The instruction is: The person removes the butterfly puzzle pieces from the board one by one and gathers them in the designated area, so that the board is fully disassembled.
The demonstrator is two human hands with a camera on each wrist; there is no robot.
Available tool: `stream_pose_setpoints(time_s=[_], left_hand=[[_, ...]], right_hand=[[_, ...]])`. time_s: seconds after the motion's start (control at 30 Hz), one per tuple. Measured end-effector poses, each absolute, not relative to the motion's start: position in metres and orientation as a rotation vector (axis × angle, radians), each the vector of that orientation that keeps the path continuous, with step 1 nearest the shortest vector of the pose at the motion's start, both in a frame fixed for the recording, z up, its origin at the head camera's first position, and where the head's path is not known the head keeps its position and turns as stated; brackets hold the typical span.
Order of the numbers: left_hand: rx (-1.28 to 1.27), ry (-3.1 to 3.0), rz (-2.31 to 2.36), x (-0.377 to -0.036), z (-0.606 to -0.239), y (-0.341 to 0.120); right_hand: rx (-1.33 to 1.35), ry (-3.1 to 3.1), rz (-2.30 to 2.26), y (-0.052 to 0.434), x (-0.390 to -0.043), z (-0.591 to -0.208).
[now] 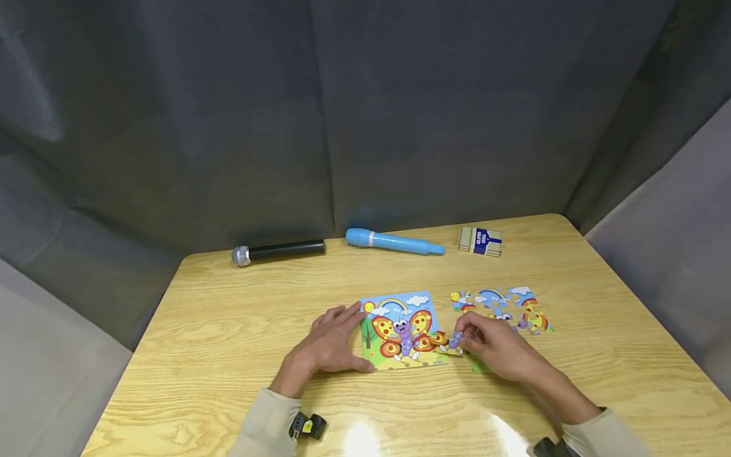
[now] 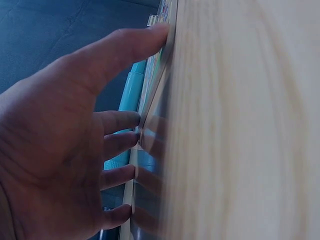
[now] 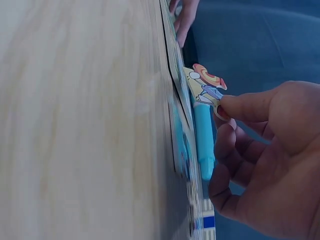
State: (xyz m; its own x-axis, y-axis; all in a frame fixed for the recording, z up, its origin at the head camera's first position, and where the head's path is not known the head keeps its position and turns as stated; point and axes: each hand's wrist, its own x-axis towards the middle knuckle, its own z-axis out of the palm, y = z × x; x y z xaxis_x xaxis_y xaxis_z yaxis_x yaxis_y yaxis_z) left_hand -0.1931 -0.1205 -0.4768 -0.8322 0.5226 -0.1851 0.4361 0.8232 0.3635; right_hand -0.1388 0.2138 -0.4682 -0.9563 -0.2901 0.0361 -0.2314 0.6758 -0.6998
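A butterfly picture board (image 1: pixel 400 327) lies flat on the table, whole and brightly coloured. My left hand (image 1: pixel 334 339) rests along its left edge, fingers spread; in the left wrist view the thumb (image 2: pixel 135 45) touches the board's edge. Between thumb and fingers my right hand (image 1: pixel 497 346) pinches a jigsaw puzzle piece (image 3: pixel 205 85) with orange, purple and yellow print. That piece is raised just off the board's lower right corner. To the right lie several joined and loose puzzle pieces (image 1: pixel 522 293), partly hidden by the right hand.
Along the back of the table lie a black microphone (image 1: pixel 285 251) with a silver head, a blue microphone-shaped tube (image 1: pixel 396 242) and a flat pack of sticks (image 1: pixel 481 242) with a blue label. A dark curtain (image 1: pixel 342 114) hangs behind the table.
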Motion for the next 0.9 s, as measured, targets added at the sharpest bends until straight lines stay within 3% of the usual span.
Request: stream_pose_setpoints(time_s=[0.9], left_hand=[[0.752,2.721,0.452,-0.193,-0.473,-0.122]], right_hand=[[-0.177,2.752,-1.122,0.289,-0.126,-0.465]])
